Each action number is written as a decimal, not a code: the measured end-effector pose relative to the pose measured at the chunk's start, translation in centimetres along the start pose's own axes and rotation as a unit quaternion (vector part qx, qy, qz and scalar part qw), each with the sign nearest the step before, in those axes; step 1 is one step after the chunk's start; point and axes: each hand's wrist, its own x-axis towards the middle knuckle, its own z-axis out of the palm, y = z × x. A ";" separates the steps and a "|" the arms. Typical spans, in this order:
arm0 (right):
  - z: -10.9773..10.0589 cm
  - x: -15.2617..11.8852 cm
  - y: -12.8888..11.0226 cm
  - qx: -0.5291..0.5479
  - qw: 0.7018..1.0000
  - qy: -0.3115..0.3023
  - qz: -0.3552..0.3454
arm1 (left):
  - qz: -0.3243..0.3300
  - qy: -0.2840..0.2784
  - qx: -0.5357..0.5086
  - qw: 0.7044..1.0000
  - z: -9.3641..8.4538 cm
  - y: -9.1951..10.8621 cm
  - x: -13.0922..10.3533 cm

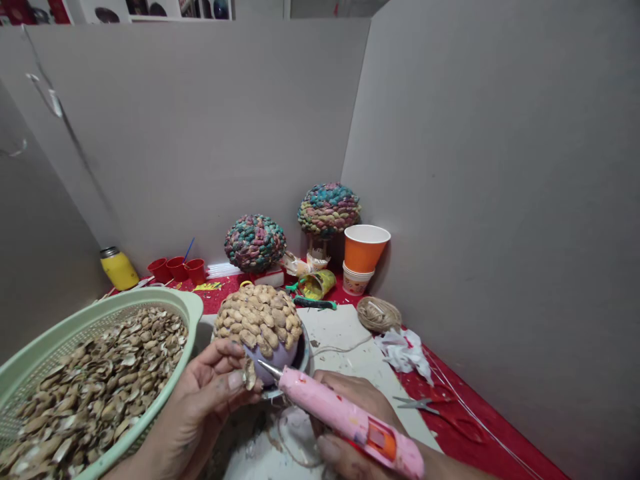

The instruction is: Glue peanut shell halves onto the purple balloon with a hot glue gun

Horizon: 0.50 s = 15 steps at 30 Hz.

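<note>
Between the thumb and fingers of my left hand (205, 390) is a peanut shell (249, 373), its hollow side partly showing. My right hand (357, 407) wraps round a pink hot glue gun (330, 403), whose metal nozzle points left toward the shell, a small gap apart. Just behind both hands, a purple ball (281, 353) rests in a bowl (306, 363). Rows of peanut shells (260, 317) cover its upper part, while the lower front is bare purple.
A green colander (193, 313) full of peanut shells stands at left. Behind are two painted shell-covered balls (255, 243), red cups (176, 268), a yellow bottle (119, 268) and an orange paper cup (367, 248). Twine (379, 315), crumpled tissue (406, 352) and scissors (425, 404) lie at right. Grey walls enclose the table.
</note>
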 end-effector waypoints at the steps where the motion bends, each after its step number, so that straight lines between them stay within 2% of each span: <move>1: 0.0 0.0 0.0 -0.005 1.000 -0.001 -0.005 | 0.006 -0.004 0.002 1.000 0.0 0.0 0.0; 6: 0.1 0.1 0.1 -0.021 0.999 -0.001 -0.025 | 0.043 -0.012 0.036 0.998 0.0 0.0 -0.1; 15: 0.3 0.1 -0.6 -0.086 0.996 -0.002 -0.034 | 0.050 0.007 0.071 0.996 -0.3 -0.3 0.1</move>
